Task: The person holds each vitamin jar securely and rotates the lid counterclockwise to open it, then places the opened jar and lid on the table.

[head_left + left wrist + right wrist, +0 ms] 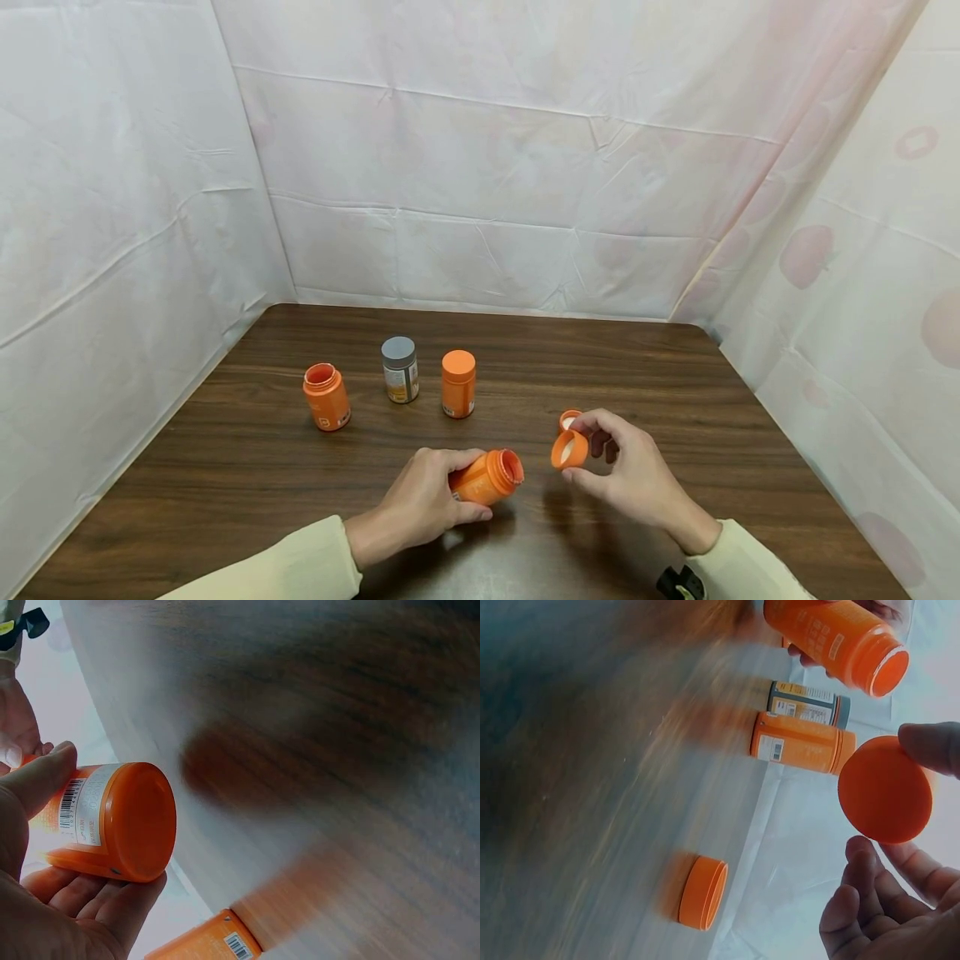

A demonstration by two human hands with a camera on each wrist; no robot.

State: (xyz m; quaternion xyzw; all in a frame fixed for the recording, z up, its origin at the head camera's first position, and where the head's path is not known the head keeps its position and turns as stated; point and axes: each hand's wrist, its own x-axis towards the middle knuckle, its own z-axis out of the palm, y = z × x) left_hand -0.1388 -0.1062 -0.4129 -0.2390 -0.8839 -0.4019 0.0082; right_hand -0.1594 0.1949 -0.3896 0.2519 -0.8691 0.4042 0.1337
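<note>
My left hand (423, 497) grips an uncapped orange bottle (483, 477), tilted with its open mouth toward the right. In the left wrist view the thumb and fingers wrap the bottle (90, 814), whose round base and barcode label show. My right hand (633, 475) pinches an orange lid (570, 450) between thumb and fingertips, its white-lined inside toward the bottle. The lid's smooth outer top (885, 790) faces the right wrist camera. Just behind the held lid, a second orange lid (570, 416) rests on the table with its pale inside up.
An uncapped orange bottle (327, 397) stands at the left of the dark wooden table (225, 467). Behind the hands stand a grey-capped bottle (401, 370) and a capped orange bottle (458, 384). White sheeting (487, 167) walls the back and both sides.
</note>
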